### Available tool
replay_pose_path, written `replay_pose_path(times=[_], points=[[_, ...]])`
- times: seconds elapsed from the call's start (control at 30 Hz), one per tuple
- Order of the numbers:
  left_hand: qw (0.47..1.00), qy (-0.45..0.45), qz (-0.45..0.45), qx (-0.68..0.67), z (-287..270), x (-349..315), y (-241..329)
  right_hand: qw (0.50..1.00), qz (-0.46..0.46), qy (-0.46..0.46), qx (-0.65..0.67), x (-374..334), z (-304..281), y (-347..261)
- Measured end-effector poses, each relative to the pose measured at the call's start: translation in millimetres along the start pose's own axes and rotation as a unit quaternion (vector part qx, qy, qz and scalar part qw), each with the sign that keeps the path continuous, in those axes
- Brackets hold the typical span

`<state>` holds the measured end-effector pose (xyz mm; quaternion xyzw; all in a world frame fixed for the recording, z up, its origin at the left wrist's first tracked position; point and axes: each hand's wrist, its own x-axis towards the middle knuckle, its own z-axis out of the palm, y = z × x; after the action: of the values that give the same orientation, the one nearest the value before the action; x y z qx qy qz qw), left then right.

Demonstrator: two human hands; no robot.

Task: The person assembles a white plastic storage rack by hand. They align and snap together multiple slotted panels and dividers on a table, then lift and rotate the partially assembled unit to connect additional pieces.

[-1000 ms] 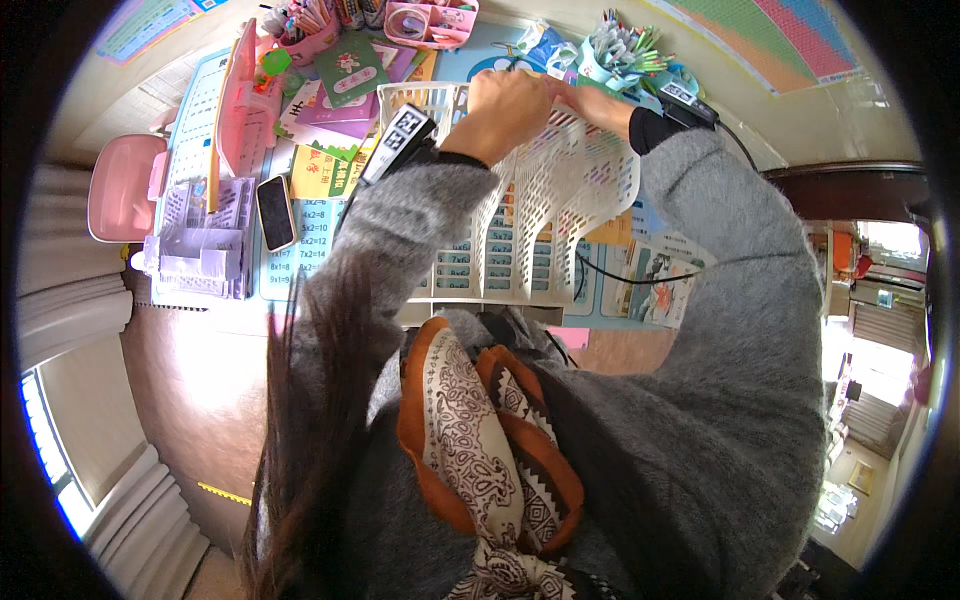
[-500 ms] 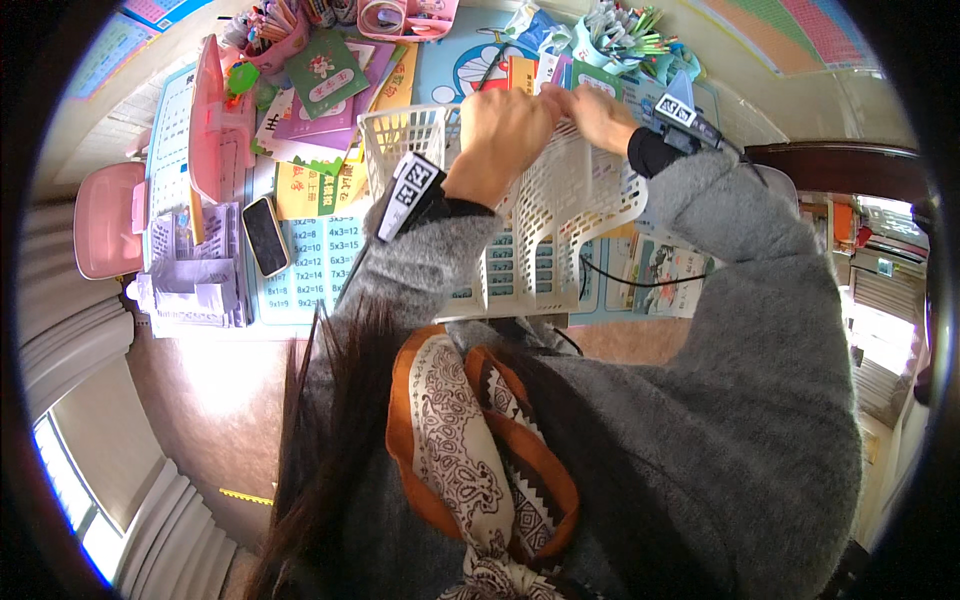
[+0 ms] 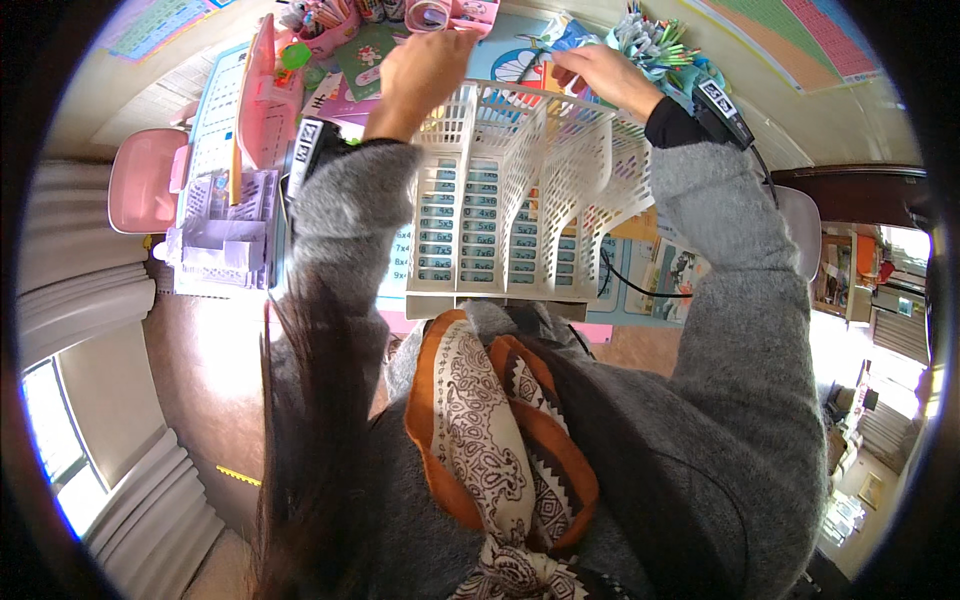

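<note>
A white plastic file rack (image 3: pixel 458 200) with perforated dividers stands in front of me on the desk, its compartments showing the printed desk mat below. My left hand (image 3: pixel 425 78) is beyond the rack's far left corner, its back toward me and its partly visible fingers loosely stretched to the right, with nothing seen in them. At the far right, my right hand (image 3: pixel 610 78) hovers by the rack's back edge. Its fingers are slightly bent and apart, and nothing shows between them. The booklets (image 3: pixel 365 65) behind my left hand are partly covered by it.
Pink pen holders (image 3: pixel 330 38) and a pink box (image 3: pixel 470 16) line the back of the desk. Many pens (image 3: pixel 655 45) stand at the back right. A purple organizer (image 3: pixel 225 240) sits on the left. A black cable (image 3: pixel 650 293) runs beside the rack's right side.
My hands were close together over the rack's far edge; now they are apart, the left one further left. The rack now shows more fully between my arms.
</note>
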<state>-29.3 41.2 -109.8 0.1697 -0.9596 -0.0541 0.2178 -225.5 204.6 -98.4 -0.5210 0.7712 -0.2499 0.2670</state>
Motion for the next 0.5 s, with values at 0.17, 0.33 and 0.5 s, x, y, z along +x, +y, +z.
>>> replay_pose_path(times=[0.17,0.33,0.5], points=[[0.98,-0.147,-0.049,-0.129,17.3,10.2,-29.6,0.989,-0.051,-0.111,-0.077,27.2,23.3,-32.3],[0.992,-0.11,0.066,-0.022,39.0,4.5,-36.3,0.978,0.104,-0.178,0.025,34.5,39.3,-32.8],[0.987,-0.161,0.001,-0.016,31.6,-2.4,-29.6,0.984,0.094,-0.147,0.031,35.8,48.4,-29.6]])
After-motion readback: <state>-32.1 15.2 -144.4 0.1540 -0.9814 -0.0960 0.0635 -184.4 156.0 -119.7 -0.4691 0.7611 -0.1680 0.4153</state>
